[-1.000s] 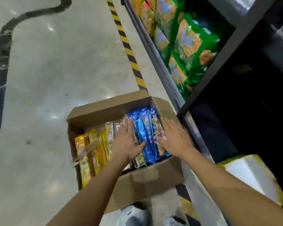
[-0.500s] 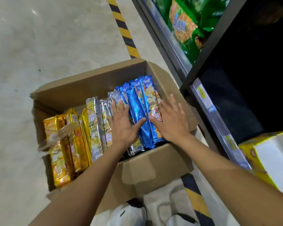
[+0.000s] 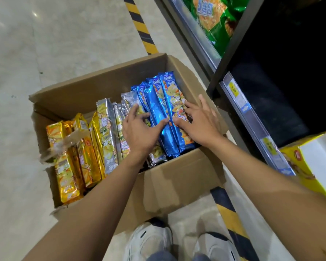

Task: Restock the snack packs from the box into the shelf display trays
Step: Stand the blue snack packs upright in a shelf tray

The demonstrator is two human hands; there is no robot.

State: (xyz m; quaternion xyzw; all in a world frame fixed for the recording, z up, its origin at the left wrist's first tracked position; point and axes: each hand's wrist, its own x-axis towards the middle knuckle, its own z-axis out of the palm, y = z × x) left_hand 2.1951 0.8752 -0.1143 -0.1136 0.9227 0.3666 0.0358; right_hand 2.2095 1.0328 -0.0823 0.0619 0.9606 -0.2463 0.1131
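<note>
Left grip (image 3: 139, 129) and right grip (image 3: 198, 121) meet over the blue snack packs (image 3: 158, 102), which stand on edge at the right end of the open cardboard box (image 3: 177, 176). The left grip curls around the bundle's left side, fingers dug in where blue meets silver and thumb laid across the blue foil. The right grip is spread wide, its fingers lying flat on the printed face of the outermost blue pack, its thumb nearly touching the left thumb. These packs are long, narrow, glossy sleeves with a picture of chips on the front. Left of the left grip stand the silver packs (image 3: 105, 125), and beyond those the gold packs (image 3: 64, 166), partly crossed by a loose strip of tape. Right of the right grip runs the shelf (image 3: 233, 102) edge with price labels. Green bags (image 3: 215, 19) sit above it, and a yellow carton (image 3: 299, 162) sits below.
</note>
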